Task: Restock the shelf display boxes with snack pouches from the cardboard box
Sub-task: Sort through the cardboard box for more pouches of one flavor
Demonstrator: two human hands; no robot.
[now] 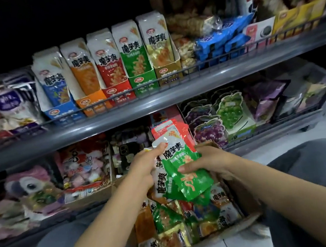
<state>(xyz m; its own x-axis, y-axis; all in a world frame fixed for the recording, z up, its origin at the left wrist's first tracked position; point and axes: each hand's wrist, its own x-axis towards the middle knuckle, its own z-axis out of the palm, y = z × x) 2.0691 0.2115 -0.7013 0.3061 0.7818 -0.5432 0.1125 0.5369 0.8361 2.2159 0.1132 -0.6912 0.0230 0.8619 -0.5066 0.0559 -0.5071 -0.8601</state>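
Observation:
A stack of green snack pouches [186, 174] is held between both hands above the cardboard box [243, 202]. My left hand [143, 172] pinches the stack's top left corner. My right hand [207, 162] grips the stack from the right, with the thumb on the front. The box on the floor between my knees holds several mixed pouches [172, 226] in green, orange, red and yellow. On the upper shelf stand five display boxes side by side: blue [63, 114], orange [92, 104], red [119, 94], green [145, 84] and yellow [168, 73], each filled with upright pouches.
A wire rail [152, 87] runs along the upper shelf's front edge. The lower shelf holds plush toys [28, 184], a box of small goods [86, 167], a black phone [127, 153] and grape-shaped packs [216, 120]. Blue packets [221, 39] lie to the right of the display boxes.

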